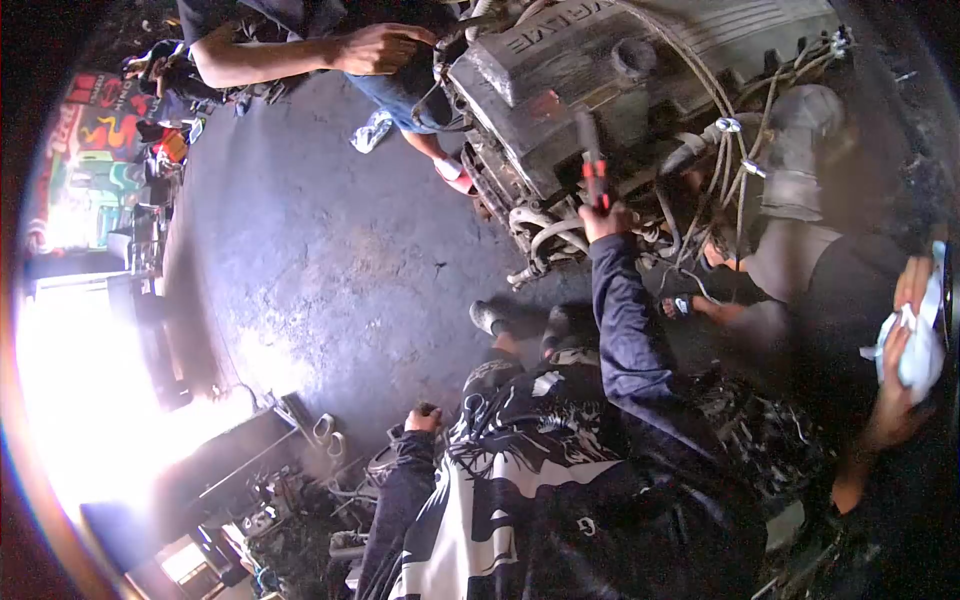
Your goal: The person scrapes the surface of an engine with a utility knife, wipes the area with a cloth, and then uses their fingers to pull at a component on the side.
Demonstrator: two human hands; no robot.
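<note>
My right hand (pixel 608 222) reaches forward, closed around a tool with a red-and-black handle (pixel 596 185). Its long greyish end points away from me over the engine (pixel 560 120); blur hides its exact kind. My left hand (pixel 425 417) hangs low beside my body with its fingers curled; what it holds, if anything, is hidden. The large, dirty engine has a grey cover with raised lettering, and hoses (pixel 550 232) run along its near side. Ropes (pixel 725 95) stretch over it, joined by shiny metal clamps (pixel 754 168).
A co-worker's hand (pixel 385 50) is near the engine's far left corner. At right, another person's hands hold a white cloth (pixel 912 350). A third person's arm (pixel 720 312) shows beyond the engine. Greasy parts (pixel 285 510) are piled at lower left; a crumpled cloth (pixel 372 132) lies on the concrete floor (pixel 310 240).
</note>
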